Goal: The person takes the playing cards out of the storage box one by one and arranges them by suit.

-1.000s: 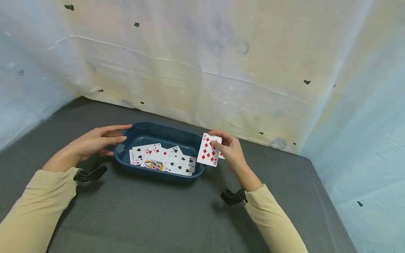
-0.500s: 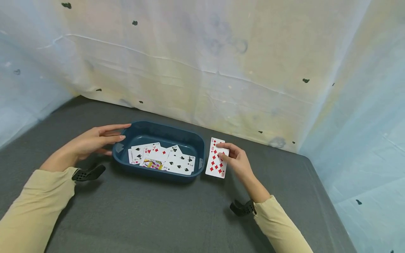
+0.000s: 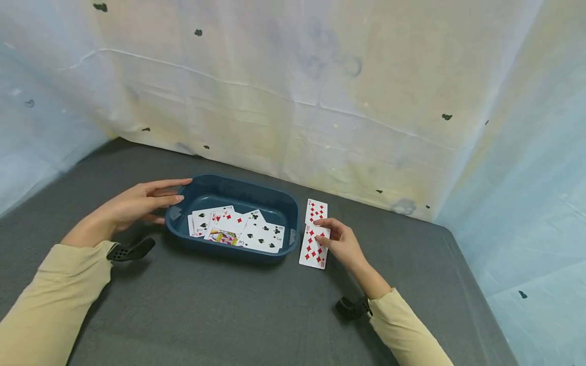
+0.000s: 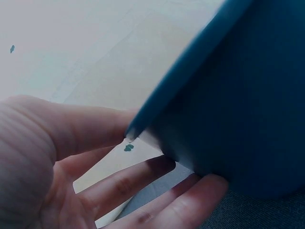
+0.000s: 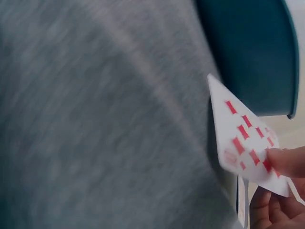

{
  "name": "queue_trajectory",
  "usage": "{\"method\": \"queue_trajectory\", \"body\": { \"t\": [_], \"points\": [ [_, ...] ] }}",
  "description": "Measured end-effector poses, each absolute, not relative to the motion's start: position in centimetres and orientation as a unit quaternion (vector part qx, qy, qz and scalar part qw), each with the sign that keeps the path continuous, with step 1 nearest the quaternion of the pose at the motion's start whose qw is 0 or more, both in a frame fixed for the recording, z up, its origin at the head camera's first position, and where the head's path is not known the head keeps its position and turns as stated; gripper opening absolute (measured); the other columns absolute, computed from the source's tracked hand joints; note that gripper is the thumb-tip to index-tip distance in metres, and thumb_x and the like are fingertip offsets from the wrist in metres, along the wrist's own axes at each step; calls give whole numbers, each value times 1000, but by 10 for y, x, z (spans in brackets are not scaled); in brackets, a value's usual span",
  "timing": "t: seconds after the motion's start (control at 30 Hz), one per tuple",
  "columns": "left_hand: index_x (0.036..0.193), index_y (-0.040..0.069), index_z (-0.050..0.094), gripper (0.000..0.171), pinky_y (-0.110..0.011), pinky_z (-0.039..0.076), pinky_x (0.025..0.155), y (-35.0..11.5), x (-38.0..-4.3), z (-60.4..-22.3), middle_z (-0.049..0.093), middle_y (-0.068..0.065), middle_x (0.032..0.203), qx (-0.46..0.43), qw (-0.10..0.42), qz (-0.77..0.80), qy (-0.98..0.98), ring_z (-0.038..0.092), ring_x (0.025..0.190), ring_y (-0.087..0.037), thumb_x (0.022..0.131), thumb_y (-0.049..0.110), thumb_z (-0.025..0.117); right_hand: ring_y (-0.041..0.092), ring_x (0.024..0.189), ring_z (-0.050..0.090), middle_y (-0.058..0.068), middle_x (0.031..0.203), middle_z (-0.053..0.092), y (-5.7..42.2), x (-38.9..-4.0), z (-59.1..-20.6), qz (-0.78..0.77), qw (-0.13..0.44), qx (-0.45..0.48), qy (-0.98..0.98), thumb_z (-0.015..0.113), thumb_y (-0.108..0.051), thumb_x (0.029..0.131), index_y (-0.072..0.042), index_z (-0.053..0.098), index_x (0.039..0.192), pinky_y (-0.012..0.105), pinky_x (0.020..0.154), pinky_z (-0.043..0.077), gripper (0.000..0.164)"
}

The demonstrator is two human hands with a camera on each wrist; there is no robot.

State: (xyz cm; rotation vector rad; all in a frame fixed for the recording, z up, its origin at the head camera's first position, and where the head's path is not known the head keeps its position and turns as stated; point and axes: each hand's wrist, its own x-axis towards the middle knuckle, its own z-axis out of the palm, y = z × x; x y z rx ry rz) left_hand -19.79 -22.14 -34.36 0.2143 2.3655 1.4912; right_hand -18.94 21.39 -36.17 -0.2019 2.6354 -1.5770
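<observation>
Just right of the tub (image 3: 234,191), we pinch the ten of diamonds (image 3: 313,251) with our right hand (image 3: 342,242), the nearer one. Our left hand (image 3: 135,206), fingers loosely straight, touches the tub's left end. The ten's long axis points toward a farther diamond card (image 3: 317,210) beside the tub.
</observation>
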Motion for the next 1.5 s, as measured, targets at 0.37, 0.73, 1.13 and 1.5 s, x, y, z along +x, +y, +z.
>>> {"method": "queue_trajectory", "body": {
  "t": [0.37,0.73,1.13,1.5],
  "points": [
    [155,19,19,68,-55,49,91,-221,-198,-343,22,-24,155,74,168,526,831,37,133,-44,99,39,52,14,73,50,16,106,66,221,-196,-370,-414,24,-83,906,73,-2,82,-2,69,111,21,62,42,29],
    [154,17,19,68,-56,48,91,-222,-198,-343,22,-24,155,76,168,532,827,35,134,-45,99,38,52,20,85,55,11,102,60,221,-200,-371,-350,5,-93,932,78,-7,78,-6,72,103,28,73,44,26],
    [155,18,19,68,-57,48,91,-222,-197,-343,24,-25,154,80,163,525,832,37,133,-45,99,38,52,26,91,61,14,108,61,209,-202,-348,-367,-10,-88,926,75,-11,83,-6,70,109,33,77,50,28],
    [155,18,19,69,-57,48,91,-221,-197,-343,25,-26,154,78,164,522,833,36,133,-46,99,39,52,25,105,58,14,118,63,164,-213,-307,-460,-24,-122,879,69,-14,88,-5,67,114,40,95,47,28]
  ]
}}
